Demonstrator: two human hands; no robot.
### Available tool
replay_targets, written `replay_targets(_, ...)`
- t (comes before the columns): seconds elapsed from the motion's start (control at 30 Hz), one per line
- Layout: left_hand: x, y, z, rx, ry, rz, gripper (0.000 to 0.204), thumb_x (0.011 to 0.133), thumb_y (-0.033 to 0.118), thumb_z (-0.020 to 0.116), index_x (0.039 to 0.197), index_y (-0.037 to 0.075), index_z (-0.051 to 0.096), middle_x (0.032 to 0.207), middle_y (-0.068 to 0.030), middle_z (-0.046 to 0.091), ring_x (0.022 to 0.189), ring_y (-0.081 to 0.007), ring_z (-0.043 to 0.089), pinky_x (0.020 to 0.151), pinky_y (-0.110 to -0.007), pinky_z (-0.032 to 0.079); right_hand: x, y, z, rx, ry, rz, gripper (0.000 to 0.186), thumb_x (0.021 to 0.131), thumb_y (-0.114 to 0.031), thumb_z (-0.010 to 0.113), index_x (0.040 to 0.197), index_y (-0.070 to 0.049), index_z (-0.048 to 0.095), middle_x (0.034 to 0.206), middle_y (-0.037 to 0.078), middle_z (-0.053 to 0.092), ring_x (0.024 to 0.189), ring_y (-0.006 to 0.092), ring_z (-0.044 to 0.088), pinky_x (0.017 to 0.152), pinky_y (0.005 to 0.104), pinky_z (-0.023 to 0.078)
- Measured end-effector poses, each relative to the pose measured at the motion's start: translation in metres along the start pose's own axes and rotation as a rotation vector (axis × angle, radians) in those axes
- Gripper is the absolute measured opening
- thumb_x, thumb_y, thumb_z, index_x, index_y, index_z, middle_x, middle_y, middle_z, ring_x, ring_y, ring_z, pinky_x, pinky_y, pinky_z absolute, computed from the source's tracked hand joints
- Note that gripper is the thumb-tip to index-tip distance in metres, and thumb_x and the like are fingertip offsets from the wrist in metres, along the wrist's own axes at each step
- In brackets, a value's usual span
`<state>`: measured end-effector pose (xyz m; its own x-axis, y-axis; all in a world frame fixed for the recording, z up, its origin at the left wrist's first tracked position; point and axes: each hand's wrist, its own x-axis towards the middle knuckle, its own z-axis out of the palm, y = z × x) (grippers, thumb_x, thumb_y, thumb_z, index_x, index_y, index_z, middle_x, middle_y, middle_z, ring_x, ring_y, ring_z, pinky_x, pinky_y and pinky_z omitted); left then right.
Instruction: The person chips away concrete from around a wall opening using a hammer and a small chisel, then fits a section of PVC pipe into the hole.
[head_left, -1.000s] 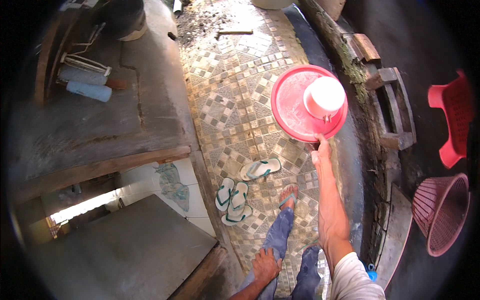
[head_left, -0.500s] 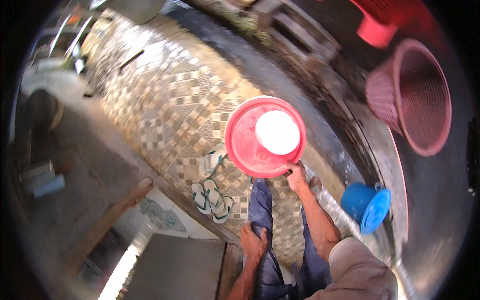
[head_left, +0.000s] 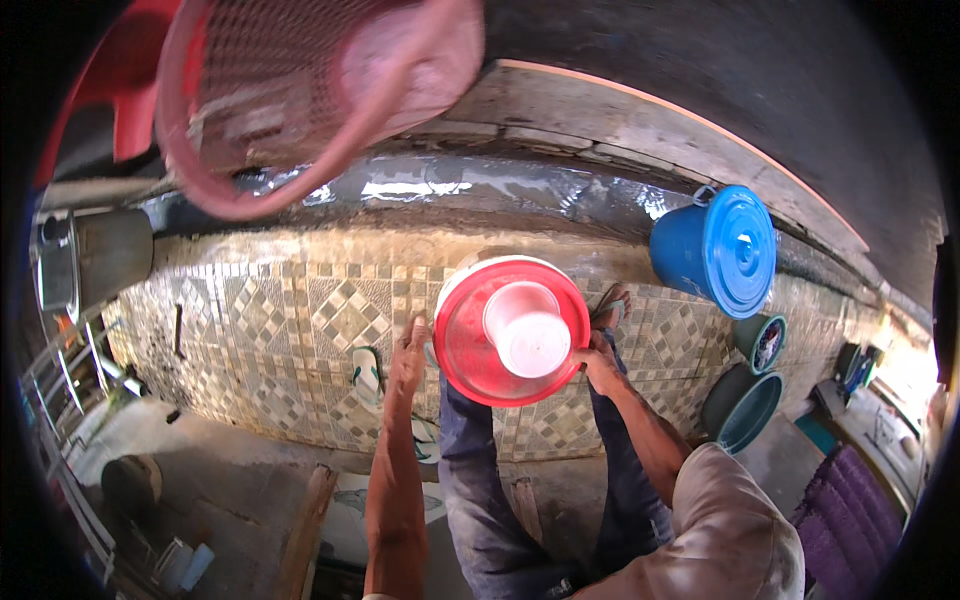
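A tiled floor (head_left: pixel 255 315) is spread from left to right, with its brown and cream squares set in patterns. Two legs in blue jeans (head_left: pixel 475 470) are seen at the near side. A red plastic chair (head_left: pixel 132 125) is partly shown at the far left. In front of it, a big pink basket (head_left: pixel 250 203) with lots of little holes is tipped on its side. Below that, on the left, a grey tub (head_left: pixel 120 255) is seen. At the far right, a blue bucket (head_left: pixel 688 248) is topped with a round blue lid. A bumpy purple cloth (head_left: pixel 850 520) is seen at the near right. Between the cloth and the bucket, a big green tub (head_left: pixel 718 405) is placed, with a small green tub (head_left: pixel 745 337) just past it.

In the middle, a round red lid (head_left: pixel 462 345) is held up over the knees, and a white edge is seen under it. On top, right of its middle, a pale pink cup (head_left: pixel 530 335) is set. A white flip-flop (head_left: pixel 367 375) with green straps is left on the floor, to the left of the lid.

The hands are kept apart. The lid's right edge is gripped by the right hand (head_left: pixel 598 365). The left hand (head_left: pixel 408 357) is held loose and empty, just beside the lid's left edge.
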<state>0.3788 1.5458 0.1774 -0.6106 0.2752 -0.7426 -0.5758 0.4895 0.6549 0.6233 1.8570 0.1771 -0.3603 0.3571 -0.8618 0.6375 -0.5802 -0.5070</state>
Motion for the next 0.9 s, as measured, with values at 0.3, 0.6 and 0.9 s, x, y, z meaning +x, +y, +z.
replay_targets(0.3, 0.012, 0.039, 0.144, 0.058, 0.160, -0.202, 0.058, 0.108, 0.051, 0.051, 0.117, -0.004, 0.068, 0.101, -0.0110, 0.071, 0.096, -0.0208, 0.063, 0.093, -0.038, 0.050, 0.018, 0.014, -0.120, -0.038, -0.020, 0.004, 0.049, 0.064, -0.013, 0.089, 0.108, -0.005, 0.069, 0.102, 0.008, 0.071, 0.091, 0.0150, 0.066, 0.081, 0.0321, 0.054)
replay_targets(0.6, 0.034, 0.024, 0.190, 0.264, 0.217, -0.226, 0.080, 0.105, 0.062, 0.036, 0.140, -0.006, 0.059, 0.129, -0.0221, 0.066, 0.115, -0.0309, 0.062, 0.103, -0.043, 0.047, 0.036, 0.031, -0.169, -0.339, -0.192, -0.367, 0.052, 0.075, -0.015, 0.086, 0.121, -0.003, 0.064, 0.116, 0.017, 0.064, 0.102, 0.0325, 0.066, 0.095, 0.0431, 0.053)
replay_targets(0.9, 0.060, -0.055, 0.156, 0.334, 0.266, -0.141, 0.079, 0.102, 0.068, 0.036, 0.117, -0.004, 0.067, 0.107, -0.0118, 0.067, 0.097, -0.0243, 0.061, 0.089, -0.042, 0.050, -0.063, -0.131, -0.091, -0.623, -0.237, -0.817, 0.073, 0.082, -0.019, 0.073, 0.152, -0.011, 0.050, 0.154, 0.017, 0.044, 0.143, 0.0409, 0.039, 0.118, 0.0588, 0.031)
